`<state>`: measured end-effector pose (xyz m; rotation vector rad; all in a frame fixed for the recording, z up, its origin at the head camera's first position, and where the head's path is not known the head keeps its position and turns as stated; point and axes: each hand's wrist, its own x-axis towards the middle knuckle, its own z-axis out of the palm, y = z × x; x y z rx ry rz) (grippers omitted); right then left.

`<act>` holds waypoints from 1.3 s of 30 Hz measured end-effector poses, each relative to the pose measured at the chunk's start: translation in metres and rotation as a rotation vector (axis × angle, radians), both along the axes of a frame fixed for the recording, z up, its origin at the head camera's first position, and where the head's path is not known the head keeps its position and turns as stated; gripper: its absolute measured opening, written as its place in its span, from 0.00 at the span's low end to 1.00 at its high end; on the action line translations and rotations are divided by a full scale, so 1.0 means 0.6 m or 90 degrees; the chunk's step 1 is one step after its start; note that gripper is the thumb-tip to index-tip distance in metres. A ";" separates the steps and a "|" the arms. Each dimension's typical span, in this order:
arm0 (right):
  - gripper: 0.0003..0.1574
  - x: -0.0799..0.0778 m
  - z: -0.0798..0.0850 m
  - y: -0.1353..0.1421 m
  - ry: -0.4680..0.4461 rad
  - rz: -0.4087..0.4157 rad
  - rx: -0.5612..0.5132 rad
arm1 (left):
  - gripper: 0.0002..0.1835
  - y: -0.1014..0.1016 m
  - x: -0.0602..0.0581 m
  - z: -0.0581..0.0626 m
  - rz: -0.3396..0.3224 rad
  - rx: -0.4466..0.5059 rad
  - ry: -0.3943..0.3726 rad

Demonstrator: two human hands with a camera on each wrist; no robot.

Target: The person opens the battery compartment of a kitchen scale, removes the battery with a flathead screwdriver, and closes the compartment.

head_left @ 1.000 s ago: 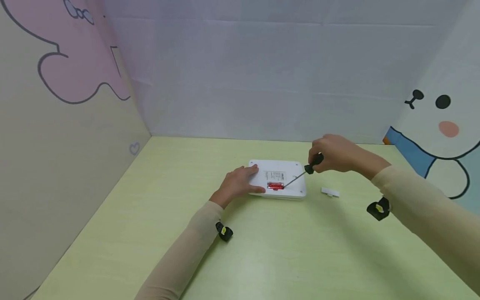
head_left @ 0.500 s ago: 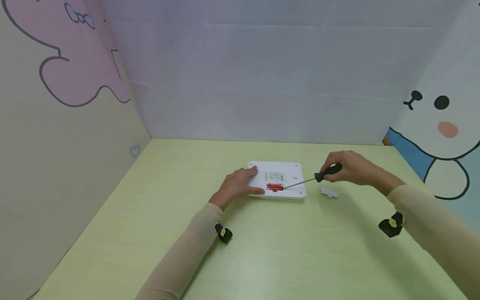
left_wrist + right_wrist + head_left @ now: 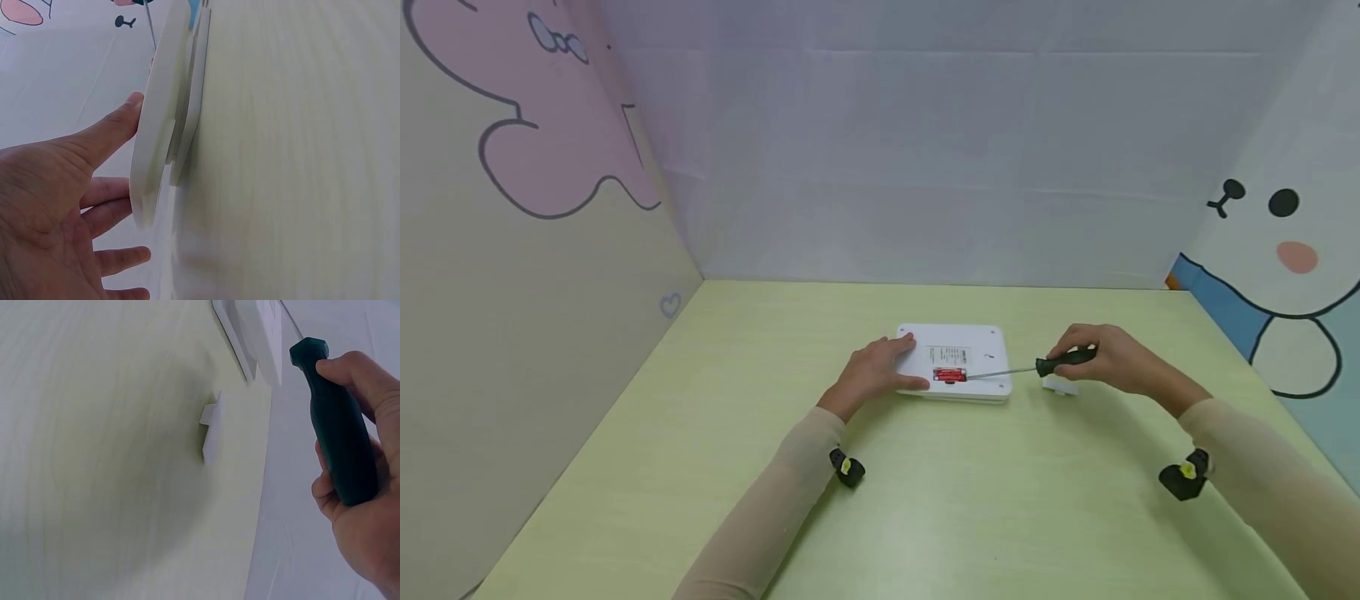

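Observation:
A flat white device [image 3: 981,340] lies underside up on the table, a printed label and an uncovered battery slot showing. Red batteries [image 3: 950,375] sit in that slot. My left hand [image 3: 874,371] rests on the device's left end with straight, spread fingers; in the left wrist view the thumb lies on the upturned face of the white device [image 3: 156,119]. My right hand [image 3: 1108,357] grips a screwdriver [image 3: 1066,361] by its dark green handle. The screwdriver's thin shaft slants low across the device, its tip at the right end of the batteries.
A small white battery cover [image 3: 1060,387] lies on the table [image 3: 925,500] right of the device, under the screwdriver handle. In the right wrist view the battery cover [image 3: 212,428] shows a small tab. Walls with cartoon drawings stand at the back and sides.
My right hand has come down and to the right, tilting the screwdriver from steep to nearly flat while its tip stays at the batteries. The left hand and device have stayed put.

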<state>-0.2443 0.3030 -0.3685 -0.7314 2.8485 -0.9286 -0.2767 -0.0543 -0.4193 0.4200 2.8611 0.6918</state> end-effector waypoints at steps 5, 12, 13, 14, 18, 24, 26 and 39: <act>0.09 0.005 -0.019 0.007 -0.010 -0.007 -0.026 | 0.49 0.000 0.001 0.000 -0.002 0.002 0.001; 0.09 0.009 -0.027 0.008 -0.021 -0.010 -0.060 | 0.48 -0.001 0.000 -0.002 -0.008 -0.006 0.010; 0.09 0.010 -0.027 0.008 -0.022 -0.010 -0.060 | 0.48 -0.001 -0.001 -0.003 -0.009 -0.006 0.011; 0.09 0.010 -0.027 0.008 -0.021 -0.010 -0.059 | 0.48 -0.001 -0.001 -0.003 -0.009 -0.006 0.011; 0.09 0.009 -0.024 0.008 -0.002 -0.005 -0.038 | 0.48 -0.002 -0.001 -0.004 -0.008 -0.003 0.010; 0.09 0.011 -0.006 0.009 0.011 -0.007 0.000 | 0.48 -0.001 -0.001 -0.001 -0.007 -0.004 0.005; 0.10 0.012 0.003 0.011 0.018 -0.008 0.007 | 0.48 -0.001 -0.001 0.000 -0.009 -0.001 0.003; 0.26 0.002 0.013 0.085 0.040 -0.222 0.030 | 0.48 -0.005 -0.001 -0.001 -0.018 0.014 0.001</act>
